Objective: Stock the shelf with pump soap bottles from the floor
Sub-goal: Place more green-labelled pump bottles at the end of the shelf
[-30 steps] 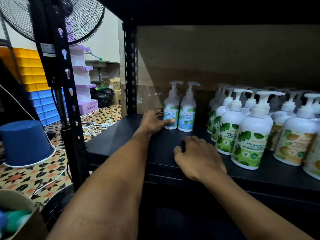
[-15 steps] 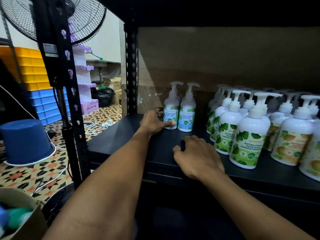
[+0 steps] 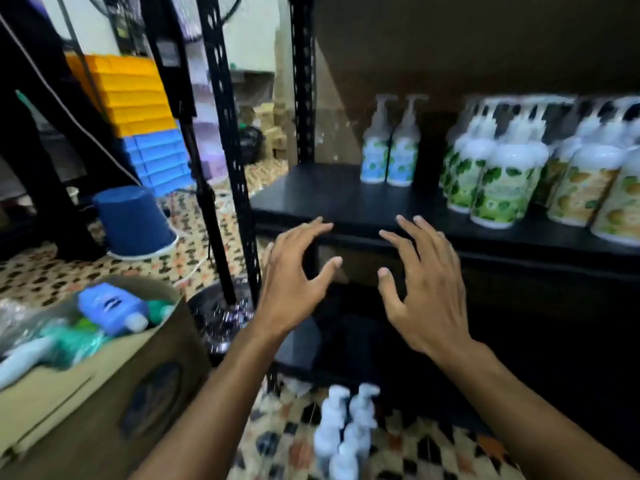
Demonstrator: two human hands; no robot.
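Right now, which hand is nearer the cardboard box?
Left. The left hand hangs open just right of the cardboard box; the right hand, also open, is farther right, below the shelf edge.

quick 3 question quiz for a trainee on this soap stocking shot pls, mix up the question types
1. True or false: the left hand is holding a pump bottle.
2. Multiple choice: where do the pump soap bottles still to be stocked stand? A) in the cardboard box B) on the patterned floor below the hands C) on the blue bucket
3. Fill in: the pair of blue-label bottles stands at the ___ of the black shelf.

Key:
1. False; both it and the right hand are open and empty.
2. B
3. back
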